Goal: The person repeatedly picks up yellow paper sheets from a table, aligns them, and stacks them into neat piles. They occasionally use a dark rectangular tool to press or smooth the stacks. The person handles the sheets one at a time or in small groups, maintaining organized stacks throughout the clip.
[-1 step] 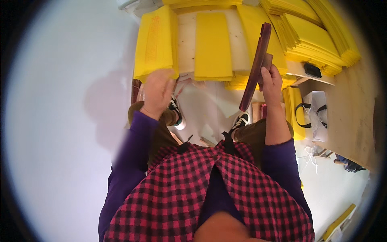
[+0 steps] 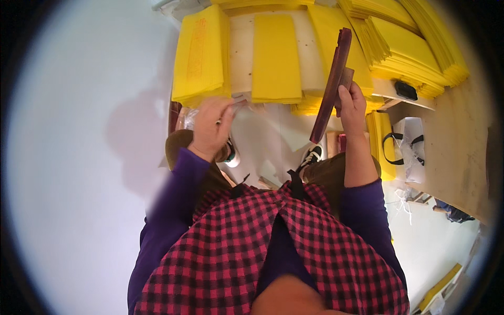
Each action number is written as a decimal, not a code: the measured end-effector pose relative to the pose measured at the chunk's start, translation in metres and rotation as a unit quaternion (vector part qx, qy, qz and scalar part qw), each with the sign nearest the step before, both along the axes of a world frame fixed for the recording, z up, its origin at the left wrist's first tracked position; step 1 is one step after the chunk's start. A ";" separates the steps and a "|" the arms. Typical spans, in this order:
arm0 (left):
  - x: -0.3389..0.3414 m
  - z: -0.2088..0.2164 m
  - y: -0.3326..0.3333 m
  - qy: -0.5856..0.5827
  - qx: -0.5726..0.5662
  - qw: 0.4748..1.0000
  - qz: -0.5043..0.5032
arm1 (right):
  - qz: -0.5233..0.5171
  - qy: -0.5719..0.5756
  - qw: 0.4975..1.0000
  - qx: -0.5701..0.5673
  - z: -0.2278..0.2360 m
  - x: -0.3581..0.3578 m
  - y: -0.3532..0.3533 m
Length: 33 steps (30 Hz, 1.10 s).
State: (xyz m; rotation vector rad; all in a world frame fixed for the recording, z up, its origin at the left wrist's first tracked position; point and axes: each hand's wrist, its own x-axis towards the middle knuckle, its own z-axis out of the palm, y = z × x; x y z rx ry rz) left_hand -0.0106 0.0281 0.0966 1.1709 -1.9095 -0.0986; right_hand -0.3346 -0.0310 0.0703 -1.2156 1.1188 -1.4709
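In my right hand (image 2: 353,107) is a long, narrow wooden stamp (image 2: 332,84), stained dark red. My fingers and thumb close round the small block handle on its side, and the bar stands tilted above the yellow sheets. My left hand (image 2: 210,126), with a ring on one finger, is just in front of the near edge of a thick yellow stack (image 2: 202,55) that bears red print. Its fingers are bent to the right and partly blurred; whether they hold anything is hidden. Between the hands lies a plain yellow stack (image 2: 276,58) on a wooden board (image 2: 241,52).
More yellow stacks (image 2: 404,50) crowd the right and far side. A black box-shaped object (image 2: 406,90) sits by their near edge. Below, a white bag (image 2: 412,149) with black handles stands beside more yellow sheets (image 2: 381,142). A pale wall-like surface (image 2: 79,157) fills the left.
My left hand has shifted slightly right and down, away from the printed stack's near edge, and has turned so the ring shows. The right hand and the stamp stay almost in place.
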 end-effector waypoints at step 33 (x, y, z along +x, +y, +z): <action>-0.068 -0.100 -0.070 0.640 0.502 0.581 -0.019 | 0.059 0.685 0.705 0.172 0.039 0.154 -0.188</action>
